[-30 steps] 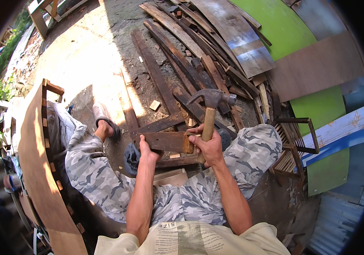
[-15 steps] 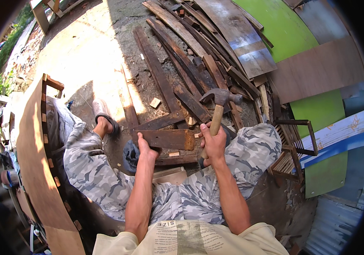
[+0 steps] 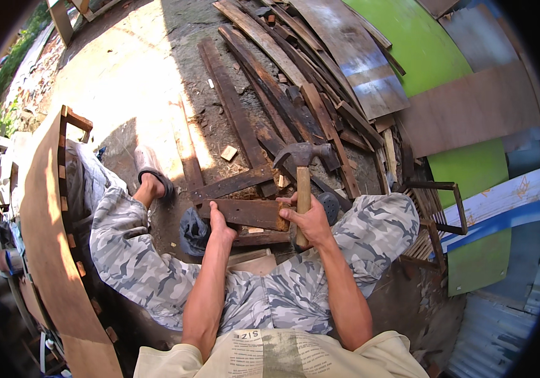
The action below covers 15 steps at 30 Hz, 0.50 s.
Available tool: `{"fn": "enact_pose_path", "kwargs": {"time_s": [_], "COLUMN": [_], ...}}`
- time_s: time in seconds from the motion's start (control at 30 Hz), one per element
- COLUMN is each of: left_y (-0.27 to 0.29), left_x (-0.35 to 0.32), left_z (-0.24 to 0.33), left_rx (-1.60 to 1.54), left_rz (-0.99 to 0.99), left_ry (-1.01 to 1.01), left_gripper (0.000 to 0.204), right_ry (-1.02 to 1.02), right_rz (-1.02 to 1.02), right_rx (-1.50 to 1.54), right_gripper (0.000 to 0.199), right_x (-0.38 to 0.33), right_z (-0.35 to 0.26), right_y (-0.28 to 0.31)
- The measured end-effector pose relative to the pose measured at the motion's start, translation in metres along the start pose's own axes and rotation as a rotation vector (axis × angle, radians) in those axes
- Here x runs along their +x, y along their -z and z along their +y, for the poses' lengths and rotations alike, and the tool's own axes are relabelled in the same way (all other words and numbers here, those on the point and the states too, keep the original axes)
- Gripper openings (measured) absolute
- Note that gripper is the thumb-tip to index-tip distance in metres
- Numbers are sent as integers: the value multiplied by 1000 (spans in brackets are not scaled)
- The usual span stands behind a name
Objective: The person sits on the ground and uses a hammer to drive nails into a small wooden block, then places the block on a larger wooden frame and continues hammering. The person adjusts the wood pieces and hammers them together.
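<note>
Left of the large green panel (image 3: 415, 38) lies a rough, partly sunlit floor (image 3: 112, 75); nearer than the panel are a slatted rack (image 3: 434, 186) and corrugated sheeting (image 3: 487, 334).

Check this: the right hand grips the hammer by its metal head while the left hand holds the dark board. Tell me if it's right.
Wrong on the grip: the head view shows the right hand holding the hammer by its wooden handle, not its metal head. The left hand does hold the dark board.
</note>
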<state>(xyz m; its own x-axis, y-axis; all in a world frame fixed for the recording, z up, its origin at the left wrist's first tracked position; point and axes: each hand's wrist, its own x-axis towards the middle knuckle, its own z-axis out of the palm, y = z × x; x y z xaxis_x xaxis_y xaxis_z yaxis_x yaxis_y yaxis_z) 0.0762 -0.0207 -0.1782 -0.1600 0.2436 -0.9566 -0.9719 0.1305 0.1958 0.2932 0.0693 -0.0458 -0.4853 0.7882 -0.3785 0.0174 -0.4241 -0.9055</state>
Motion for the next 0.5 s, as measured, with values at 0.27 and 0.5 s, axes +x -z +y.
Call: {"fn": "enact_pose_path", "kwargs": {"time_s": [0.27,0.5], "left_y": [14,5], "left_x": [30,22], "left_z": [-13,0], "left_rx": [17,-165], "left_rz": [-57,18], "left_ry": [28,-76], "left_gripper": [72,66], "right_ry": [-71,-301], "right_rz": [36,351], "right_rx": [-16,-300], "right_gripper": [30,18], "right_x": [1,21], "right_z": [6,24], "right_y": [-6,20]}}
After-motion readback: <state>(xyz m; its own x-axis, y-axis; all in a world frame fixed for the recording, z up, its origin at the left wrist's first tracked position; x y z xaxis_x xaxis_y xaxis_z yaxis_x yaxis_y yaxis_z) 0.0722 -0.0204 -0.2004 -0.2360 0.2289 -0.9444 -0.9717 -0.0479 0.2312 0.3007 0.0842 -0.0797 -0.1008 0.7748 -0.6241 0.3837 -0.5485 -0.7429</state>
